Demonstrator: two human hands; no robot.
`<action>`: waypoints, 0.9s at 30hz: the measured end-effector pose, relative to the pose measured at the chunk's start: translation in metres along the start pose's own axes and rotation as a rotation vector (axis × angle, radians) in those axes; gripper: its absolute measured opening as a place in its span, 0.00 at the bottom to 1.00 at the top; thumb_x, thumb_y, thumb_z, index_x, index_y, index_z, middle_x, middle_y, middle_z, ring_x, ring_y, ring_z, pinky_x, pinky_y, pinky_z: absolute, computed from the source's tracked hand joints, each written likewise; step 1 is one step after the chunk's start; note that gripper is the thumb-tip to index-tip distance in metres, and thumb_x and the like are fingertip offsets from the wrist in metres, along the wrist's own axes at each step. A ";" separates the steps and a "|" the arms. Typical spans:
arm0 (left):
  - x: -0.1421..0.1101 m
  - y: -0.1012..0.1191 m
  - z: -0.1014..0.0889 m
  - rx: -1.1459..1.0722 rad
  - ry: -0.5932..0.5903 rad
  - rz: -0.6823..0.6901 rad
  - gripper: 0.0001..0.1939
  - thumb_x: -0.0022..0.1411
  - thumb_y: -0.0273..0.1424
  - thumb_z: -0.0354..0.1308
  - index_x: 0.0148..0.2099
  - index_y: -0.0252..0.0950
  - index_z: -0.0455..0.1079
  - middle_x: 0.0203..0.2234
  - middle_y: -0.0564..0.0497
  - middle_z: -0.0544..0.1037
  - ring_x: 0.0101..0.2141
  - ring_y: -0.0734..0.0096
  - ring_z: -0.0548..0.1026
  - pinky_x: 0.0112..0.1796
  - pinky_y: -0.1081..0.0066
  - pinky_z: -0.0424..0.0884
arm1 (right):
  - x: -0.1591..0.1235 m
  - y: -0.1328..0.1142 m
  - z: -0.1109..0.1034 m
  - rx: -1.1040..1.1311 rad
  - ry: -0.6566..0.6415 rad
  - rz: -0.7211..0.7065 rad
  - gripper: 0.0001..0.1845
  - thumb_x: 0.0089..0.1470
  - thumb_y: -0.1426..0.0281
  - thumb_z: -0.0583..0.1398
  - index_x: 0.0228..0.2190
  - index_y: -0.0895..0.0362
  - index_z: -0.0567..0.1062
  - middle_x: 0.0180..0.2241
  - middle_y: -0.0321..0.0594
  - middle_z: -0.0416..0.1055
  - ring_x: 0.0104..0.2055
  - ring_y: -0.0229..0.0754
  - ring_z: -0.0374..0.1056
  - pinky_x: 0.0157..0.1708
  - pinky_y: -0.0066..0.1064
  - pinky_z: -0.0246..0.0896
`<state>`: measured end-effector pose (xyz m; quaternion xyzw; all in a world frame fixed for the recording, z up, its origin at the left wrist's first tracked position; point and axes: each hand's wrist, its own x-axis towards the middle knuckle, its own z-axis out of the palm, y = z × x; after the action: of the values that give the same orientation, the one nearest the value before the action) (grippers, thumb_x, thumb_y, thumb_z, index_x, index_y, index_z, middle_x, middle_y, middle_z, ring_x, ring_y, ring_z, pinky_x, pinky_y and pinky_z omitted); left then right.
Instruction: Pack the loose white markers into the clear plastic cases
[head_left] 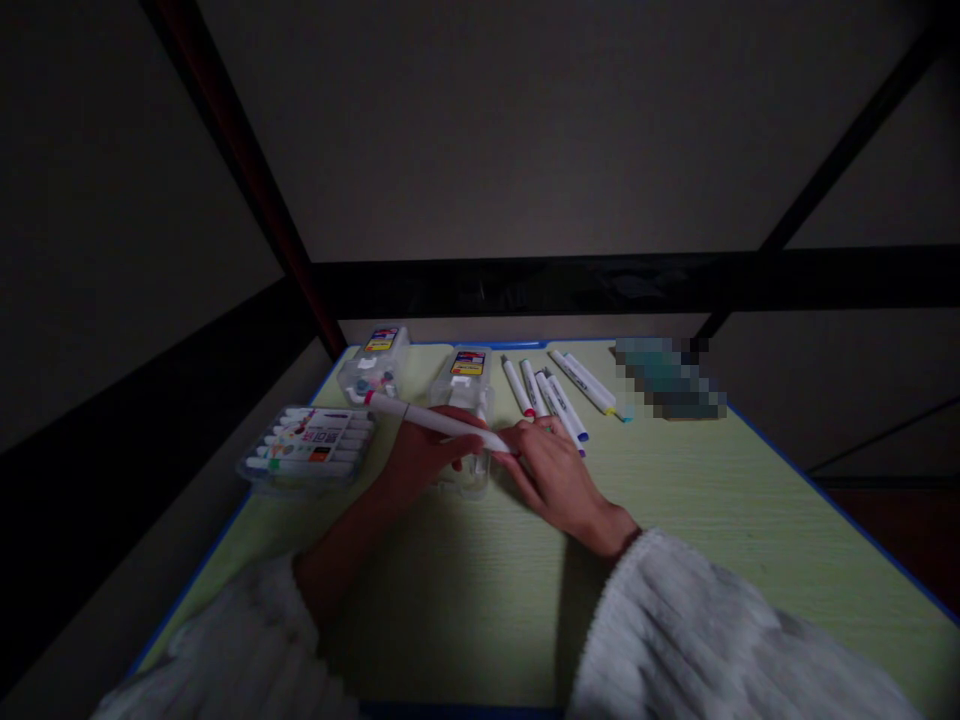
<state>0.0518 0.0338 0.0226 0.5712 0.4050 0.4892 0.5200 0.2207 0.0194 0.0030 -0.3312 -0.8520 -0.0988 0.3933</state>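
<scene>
A white marker (439, 420) with a pinkish-red end is held slantwise above the table. My left hand (424, 455) is closed around its middle, and my right hand (559, 475) has its fingers closed at the marker's lower right end. Beneath the marker lies a clear plastic case (474, 478) with a yellow and blue label, partly hidden by my left hand. Just beyond my right hand, several white markers (555, 400) with coloured ends lie side by side. The fingertips of my right hand are partly hidden.
A clear case full of markers (311, 445) lies at the table's left edge. Behind it stands another clear case (376, 360) with small coloured items inside. Two more markers (589, 382) lie farther back. A blurred-out flat object (667, 380) rests at the right rear of the blue-edged table (705, 500).
</scene>
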 end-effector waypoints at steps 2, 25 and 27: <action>0.000 0.001 0.000 -0.020 0.013 0.011 0.14 0.40 0.34 0.66 0.28 0.31 0.71 0.17 0.54 0.72 0.18 0.78 0.67 0.15 0.80 0.60 | 0.000 0.000 0.000 -0.014 0.011 0.000 0.12 0.60 0.68 0.46 0.29 0.58 0.65 0.24 0.40 0.67 0.26 0.40 0.60 0.33 0.32 0.53; 0.003 -0.003 -0.007 -0.121 0.065 0.000 0.19 0.47 0.44 0.60 0.30 0.31 0.69 0.21 0.51 0.72 0.22 0.76 0.69 0.17 0.80 0.62 | -0.001 0.001 -0.001 -0.008 0.039 0.016 0.10 0.59 0.69 0.47 0.31 0.59 0.66 0.24 0.39 0.67 0.26 0.39 0.61 0.35 0.33 0.53; 0.004 -0.003 -0.008 -0.114 0.073 0.001 0.20 0.47 0.45 0.60 0.30 0.31 0.69 0.22 0.50 0.72 0.22 0.76 0.69 0.17 0.80 0.62 | -0.001 0.000 -0.001 -0.010 0.036 0.016 0.11 0.59 0.69 0.47 0.31 0.58 0.66 0.23 0.39 0.67 0.26 0.39 0.61 0.35 0.33 0.53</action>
<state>0.0449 0.0393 0.0197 0.5226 0.3949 0.5323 0.5363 0.2218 0.0190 0.0026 -0.3382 -0.8415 -0.1057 0.4078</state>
